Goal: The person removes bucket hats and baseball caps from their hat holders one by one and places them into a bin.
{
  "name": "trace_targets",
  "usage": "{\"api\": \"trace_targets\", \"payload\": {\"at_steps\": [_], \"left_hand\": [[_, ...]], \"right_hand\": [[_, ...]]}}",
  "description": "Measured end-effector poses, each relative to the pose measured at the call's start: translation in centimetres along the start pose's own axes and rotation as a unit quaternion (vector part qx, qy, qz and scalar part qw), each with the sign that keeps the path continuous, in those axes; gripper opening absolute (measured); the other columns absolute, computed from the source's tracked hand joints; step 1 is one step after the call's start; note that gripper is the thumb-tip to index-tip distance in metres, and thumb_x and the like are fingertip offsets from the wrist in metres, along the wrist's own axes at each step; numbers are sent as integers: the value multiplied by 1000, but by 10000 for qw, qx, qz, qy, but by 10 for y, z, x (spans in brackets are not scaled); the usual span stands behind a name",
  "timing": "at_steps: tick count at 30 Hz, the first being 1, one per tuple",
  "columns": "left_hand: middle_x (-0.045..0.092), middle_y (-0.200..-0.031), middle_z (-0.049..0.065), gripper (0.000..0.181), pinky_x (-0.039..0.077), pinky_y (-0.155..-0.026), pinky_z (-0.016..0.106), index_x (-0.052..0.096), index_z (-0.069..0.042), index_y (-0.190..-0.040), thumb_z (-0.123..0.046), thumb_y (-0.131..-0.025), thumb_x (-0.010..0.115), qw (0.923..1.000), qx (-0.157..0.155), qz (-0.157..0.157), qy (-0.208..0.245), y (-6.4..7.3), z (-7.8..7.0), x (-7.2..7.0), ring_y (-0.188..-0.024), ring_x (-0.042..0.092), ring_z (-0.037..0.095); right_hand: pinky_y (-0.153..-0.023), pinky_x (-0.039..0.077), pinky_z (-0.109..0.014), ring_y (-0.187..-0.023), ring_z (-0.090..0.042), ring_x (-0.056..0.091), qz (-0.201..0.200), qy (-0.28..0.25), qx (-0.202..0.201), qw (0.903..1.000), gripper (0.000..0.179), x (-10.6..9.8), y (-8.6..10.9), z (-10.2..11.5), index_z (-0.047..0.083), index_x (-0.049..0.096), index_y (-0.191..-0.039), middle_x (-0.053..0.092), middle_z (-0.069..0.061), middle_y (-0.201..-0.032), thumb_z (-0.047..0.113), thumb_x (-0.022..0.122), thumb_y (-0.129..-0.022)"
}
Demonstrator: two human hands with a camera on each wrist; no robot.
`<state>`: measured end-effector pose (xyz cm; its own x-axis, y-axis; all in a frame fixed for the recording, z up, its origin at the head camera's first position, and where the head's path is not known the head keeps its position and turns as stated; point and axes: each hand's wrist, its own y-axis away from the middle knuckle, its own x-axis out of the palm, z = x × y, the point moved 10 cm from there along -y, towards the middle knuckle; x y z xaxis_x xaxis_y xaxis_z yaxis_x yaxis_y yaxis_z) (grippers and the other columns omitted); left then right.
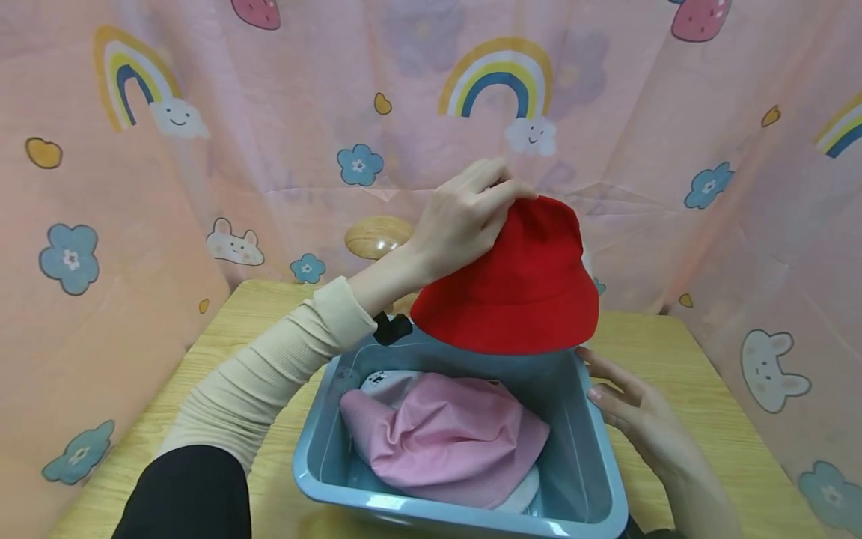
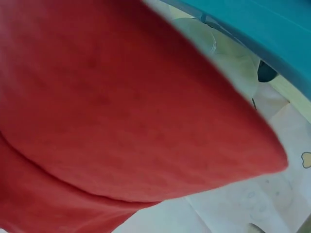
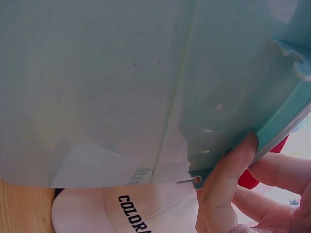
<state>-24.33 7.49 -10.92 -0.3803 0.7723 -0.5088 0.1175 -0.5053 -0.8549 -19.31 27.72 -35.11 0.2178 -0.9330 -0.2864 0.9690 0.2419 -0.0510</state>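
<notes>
My left hand (image 1: 465,217) pinches the top of a red bucket hat (image 1: 521,292), holding it up over the back of a blue plastic bin (image 1: 306,457). The hat's brim hangs downward and hides part of the bin's far rim; its red cloth fills most of the left wrist view. Inside the bin lies a crumpled pink hat (image 1: 458,434), on top of a pale hat (image 1: 521,490) that shows at its edges. My right hand (image 1: 643,415) grips the bin's right rim near the back corner, fingers and thumb at the edge in the right wrist view.
The bin stands on a wood-grain table (image 1: 680,374). Behind it rises a wooden stand with a rounded top (image 1: 378,237). A white cap with dark lettering (image 3: 131,211) shows beyond the bin in the right wrist view. A patterned pink curtain (image 1: 303,90) surrounds the table.
</notes>
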Motion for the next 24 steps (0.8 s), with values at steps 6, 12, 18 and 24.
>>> {"api": "trace_targets", "payload": {"at_steps": [6,12,18,24], "left_hand": [[62,-90,9,23,50,-74,22,72,-7,-101,-7,-95,50,9990,348,-264,69,9,-16,-15,-85,57,18],[65,-91,7,23,50,-74,22,73,-9,-100,-5,-94,51,9965,728,-392,110,17,-35,-27,-84,59,17],[65,-90,6,22,51,-78,23,73,-10,-101,-3,-91,54,9935,1042,-425,170,25,-51,-35,-85,61,17],[68,-91,5,18,51,-73,23,73,-10,-99,-4,-89,60,9923,1184,-369,58,36,-63,-43,-81,61,16]], "right_hand": [[-84,54,-23,-102,-8,65,3,-228,58,9997,56,-1,2,-3,-2,27,-148,53,13,-127,9,48,-98],[-84,54,-23,-104,-8,63,1,-272,149,9995,51,-1,2,-5,2,33,-146,53,14,-129,11,48,-99],[-85,53,-23,-108,-3,59,-143,-230,385,9989,56,-4,2,-10,1,29,-148,51,17,-128,14,51,-98],[-84,54,-24,-108,-2,60,-143,-191,265,9994,59,-3,1,-7,2,26,-150,50,17,-129,13,51,-98]]}}
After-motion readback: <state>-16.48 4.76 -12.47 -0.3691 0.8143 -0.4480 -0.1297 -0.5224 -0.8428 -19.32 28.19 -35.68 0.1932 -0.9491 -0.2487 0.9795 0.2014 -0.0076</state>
